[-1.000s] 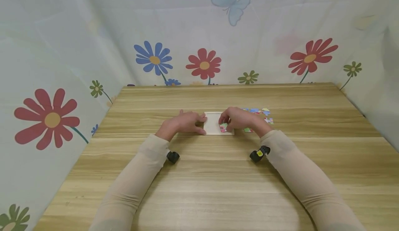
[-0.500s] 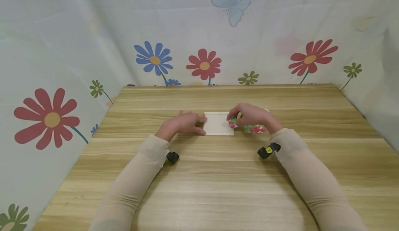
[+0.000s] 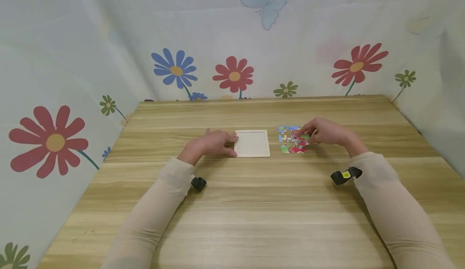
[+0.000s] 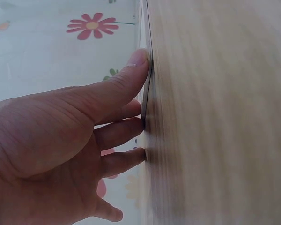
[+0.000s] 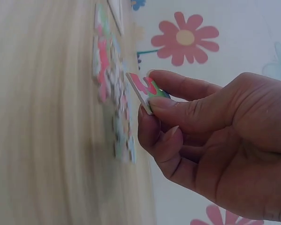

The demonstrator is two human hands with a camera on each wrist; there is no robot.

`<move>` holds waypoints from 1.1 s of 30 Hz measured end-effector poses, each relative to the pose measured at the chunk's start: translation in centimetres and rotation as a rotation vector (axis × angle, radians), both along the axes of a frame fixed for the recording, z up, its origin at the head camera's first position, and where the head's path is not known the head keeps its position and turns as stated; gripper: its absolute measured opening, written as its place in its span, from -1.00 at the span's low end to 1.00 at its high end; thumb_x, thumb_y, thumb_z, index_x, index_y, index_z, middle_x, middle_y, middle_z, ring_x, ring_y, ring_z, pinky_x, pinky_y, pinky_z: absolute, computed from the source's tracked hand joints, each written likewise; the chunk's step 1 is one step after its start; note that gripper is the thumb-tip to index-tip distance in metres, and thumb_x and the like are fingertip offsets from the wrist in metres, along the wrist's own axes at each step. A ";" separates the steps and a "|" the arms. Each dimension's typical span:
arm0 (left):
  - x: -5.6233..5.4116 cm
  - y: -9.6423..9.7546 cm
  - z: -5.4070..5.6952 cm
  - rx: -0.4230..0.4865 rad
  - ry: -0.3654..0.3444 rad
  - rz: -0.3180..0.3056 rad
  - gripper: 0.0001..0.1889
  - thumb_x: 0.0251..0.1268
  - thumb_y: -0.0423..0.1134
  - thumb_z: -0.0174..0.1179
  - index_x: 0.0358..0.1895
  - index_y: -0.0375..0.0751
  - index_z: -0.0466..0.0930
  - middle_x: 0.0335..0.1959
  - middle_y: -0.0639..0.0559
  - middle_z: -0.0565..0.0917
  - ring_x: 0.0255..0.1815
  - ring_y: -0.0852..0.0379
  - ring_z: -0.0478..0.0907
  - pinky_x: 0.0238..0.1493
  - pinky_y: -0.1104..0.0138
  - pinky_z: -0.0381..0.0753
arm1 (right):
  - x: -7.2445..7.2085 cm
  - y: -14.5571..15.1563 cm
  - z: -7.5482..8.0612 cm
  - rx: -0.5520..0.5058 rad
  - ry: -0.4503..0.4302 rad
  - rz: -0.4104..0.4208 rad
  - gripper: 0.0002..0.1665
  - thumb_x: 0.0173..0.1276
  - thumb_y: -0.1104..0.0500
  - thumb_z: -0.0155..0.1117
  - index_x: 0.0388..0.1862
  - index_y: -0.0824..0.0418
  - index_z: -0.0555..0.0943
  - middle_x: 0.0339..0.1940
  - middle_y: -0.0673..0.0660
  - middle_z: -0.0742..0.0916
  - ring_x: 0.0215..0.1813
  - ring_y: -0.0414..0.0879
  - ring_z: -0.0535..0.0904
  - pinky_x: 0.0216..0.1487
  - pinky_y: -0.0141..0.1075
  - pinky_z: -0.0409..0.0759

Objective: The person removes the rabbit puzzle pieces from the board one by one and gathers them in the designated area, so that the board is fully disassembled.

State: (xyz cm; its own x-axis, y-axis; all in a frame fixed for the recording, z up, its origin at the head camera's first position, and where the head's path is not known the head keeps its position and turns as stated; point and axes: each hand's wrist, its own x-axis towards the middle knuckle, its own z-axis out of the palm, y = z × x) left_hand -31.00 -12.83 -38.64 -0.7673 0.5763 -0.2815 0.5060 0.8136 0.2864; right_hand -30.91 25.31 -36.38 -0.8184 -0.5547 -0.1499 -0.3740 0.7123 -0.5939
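Observation:
My left hand (image 3: 214,142) rests at the left edge of a pale puzzle frame (image 3: 251,143), which lies flat on the table. In the left wrist view my left thumb (image 4: 124,77) and fairly straight fingers touch the frame's edge. My right hand (image 3: 328,132) is right of the frame, over a group of joined puzzle pieces (image 3: 289,140) in blue, red and green. Between thumb and fingertips it pinches one puzzle piece (image 5: 141,89), pink and green, held tilted just above the table. In the right wrist view the joined pieces (image 5: 103,61) are blurred.
The wooden table (image 3: 232,212) has its far edge against a white curtain (image 3: 308,31) printed with flowers. A black wrist camera (image 3: 340,177) is strapped to the right wrist, another black camera (image 3: 198,183) to the left.
My right hand has moved right with the pinched puzzle piece, from over the frame to the joined pieces' right side. The frame and joined pieces are now uncovered. My left hand has stayed put.

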 end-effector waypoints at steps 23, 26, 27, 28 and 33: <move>0.1 0.2 0.1 0.002 -0.006 0.020 -0.20 0.29 0.16 0.29 0.52 -0.03 0.26 0.56 0.02 0.18 0.56 -0.11 0.10 0.39 -0.40 -0.22 | 0.9 1.9 -0.6 0.071 -0.074 -0.019 -0.70 0.31 0.42 0.33 0.00 0.22 0.71 -0.12 0.18 0.66 -0.11 0.06 0.49 -0.12 -0.16 0.51; 0.1 0.2 0.2 0.000 -0.008 0.019 -0.20 0.28 0.17 0.29 0.52 -0.03 0.25 0.56 0.03 0.19 0.56 -0.10 0.10 0.38 -0.40 -0.22 | 0.9 1.7 -0.7 0.096 -0.034 -0.011 -0.71 0.29 0.43 0.35 -0.04 0.21 0.73 -0.10 0.18 0.69 -0.10 0.06 0.53 -0.10 -0.14 0.54; 0.1 0.2 0.2 0.000 -0.008 0.019 -0.20 0.28 0.16 0.29 0.52 -0.03 0.25 0.56 0.03 0.19 0.56 -0.11 0.10 0.38 -0.41 -0.23 | 0.9 1.6 -0.8 0.104 -0.026 -0.012 -0.71 0.28 0.42 0.35 -0.04 0.21 0.73 -0.10 0.18 0.70 -0.10 0.06 0.54 -0.10 -0.14 0.55; 0.1 0.2 0.1 0.000 -0.009 0.019 -0.20 0.28 0.17 0.29 0.53 -0.02 0.25 0.56 0.03 0.19 0.56 -0.11 0.11 0.38 -0.41 -0.23 | 0.9 1.6 -0.8 0.112 -0.020 -0.013 -0.71 0.27 0.42 0.36 -0.05 0.20 0.74 -0.09 0.19 0.70 -0.10 0.06 0.54 -0.10 -0.13 0.55; 0.0 0.2 0.1 -0.003 -0.007 0.016 -0.20 0.28 0.17 0.28 0.53 -0.02 0.26 0.55 0.03 0.19 0.56 -0.11 0.10 0.39 -0.40 -0.23 | 0.9 1.3 -0.9 0.130 -0.034 -0.028 -0.71 0.25 0.42 0.37 -0.07 0.20 0.75 -0.15 0.17 0.68 -0.20 0.02 0.50 -0.20 -0.18 0.51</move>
